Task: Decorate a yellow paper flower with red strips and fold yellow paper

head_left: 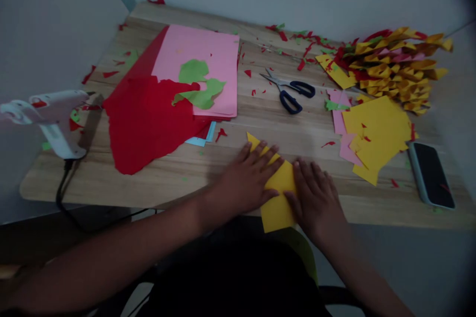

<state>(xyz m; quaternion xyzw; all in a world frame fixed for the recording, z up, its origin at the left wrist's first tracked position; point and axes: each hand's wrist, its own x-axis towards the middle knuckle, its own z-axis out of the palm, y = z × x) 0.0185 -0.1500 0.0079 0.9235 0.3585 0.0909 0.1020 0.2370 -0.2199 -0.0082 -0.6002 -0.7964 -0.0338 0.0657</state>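
A folded piece of yellow paper (278,208) lies at the front edge of the table, its lower end reaching past the edge and a pointed tip showing at the top. Across its left part my left hand (247,181) presses flat, fingers spread. My right hand (318,195) rests along the paper's right edge with its fingers stretched out and its thumb touching the sheet. The undersides of both hands are hidden. Beyond them lies a pair of scissors (284,86) with dark handles, its blades slightly apart.
Pink sheets (219,52), crumpled red paper (148,124) and green scraps (203,91) lie left of centre. A white glue gun (55,119) stands far left, its cord hanging down. Rightward are yellow paper pieces (386,131), a phone (432,173) and a folded-paper cluster (397,69).
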